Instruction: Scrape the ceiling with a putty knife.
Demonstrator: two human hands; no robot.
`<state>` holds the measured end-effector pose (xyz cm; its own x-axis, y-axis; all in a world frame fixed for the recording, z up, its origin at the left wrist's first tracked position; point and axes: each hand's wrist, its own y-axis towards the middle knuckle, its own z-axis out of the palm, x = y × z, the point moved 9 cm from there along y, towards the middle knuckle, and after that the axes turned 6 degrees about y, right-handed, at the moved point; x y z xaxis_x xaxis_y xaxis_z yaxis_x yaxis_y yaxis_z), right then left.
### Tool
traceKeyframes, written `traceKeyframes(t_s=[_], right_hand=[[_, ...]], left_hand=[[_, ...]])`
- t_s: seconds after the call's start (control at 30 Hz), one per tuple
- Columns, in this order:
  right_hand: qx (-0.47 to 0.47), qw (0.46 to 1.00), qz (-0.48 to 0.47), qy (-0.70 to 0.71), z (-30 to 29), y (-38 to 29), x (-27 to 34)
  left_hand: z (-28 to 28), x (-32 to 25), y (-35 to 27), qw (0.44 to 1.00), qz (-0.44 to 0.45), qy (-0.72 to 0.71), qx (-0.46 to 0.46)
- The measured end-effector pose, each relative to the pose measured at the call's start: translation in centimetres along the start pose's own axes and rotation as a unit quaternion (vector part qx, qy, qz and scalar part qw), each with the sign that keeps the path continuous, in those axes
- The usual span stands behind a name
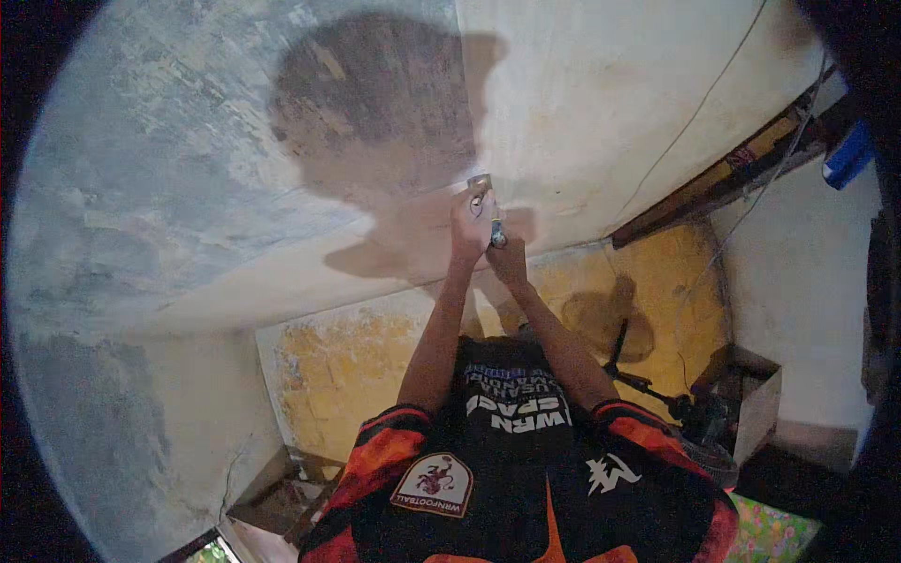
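Note:
Both my hands are raised together close to a pale wall surface (584, 98). My right hand (508, 260) is closed on the dark handle of a hand tool (498, 233). A yellow band circles the handle; the tool's working end cannot be made out. Just left of it, my left hand (466, 229) has its fingers curled around a small shiny item (477, 204), too blurred to name. Beyond my fingertips a small brownish fitting (479, 181) sits at the surface. Whether the tool touches it cannot be told.
Patchy grey-blue paint (141, 141) covers the left side. Below lies a worn yellow surface (345, 359). A thin cable (693, 127) hangs down the right, near a dark wooden board (725, 169) and a blue object (848, 156). A black fan (707, 436) stands lower right.

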<state>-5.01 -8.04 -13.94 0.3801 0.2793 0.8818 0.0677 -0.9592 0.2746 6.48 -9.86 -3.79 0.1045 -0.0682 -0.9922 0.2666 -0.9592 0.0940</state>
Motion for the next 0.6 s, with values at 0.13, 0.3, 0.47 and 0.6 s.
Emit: traceKeyframes(t_s=[0.13,0.3,0.47,0.6], right_hand=[[0.038,0.996,0.081,0.02,0.0,0.2,0.6],[0.008,0.994,0.091,0.055,-1.7,0.6,3.0],[0.03,0.994,0.073,0.081,-1.8,0.9,3.2],[0.089,0.978,0.169,0.084,-0.1,0.2,-0.2]], left_hand=[[0.0,-0.3,-0.3,0.998,0.045,0.035,-0.006],[-0.2,-0.4,-0.3,0.996,0.046,0.071,-0.026],[-0.4,-1.2,-0.8,0.985,0.011,0.163,-0.046],[-0.5,-1.6,-1.2,0.988,0.015,0.139,-0.063]])
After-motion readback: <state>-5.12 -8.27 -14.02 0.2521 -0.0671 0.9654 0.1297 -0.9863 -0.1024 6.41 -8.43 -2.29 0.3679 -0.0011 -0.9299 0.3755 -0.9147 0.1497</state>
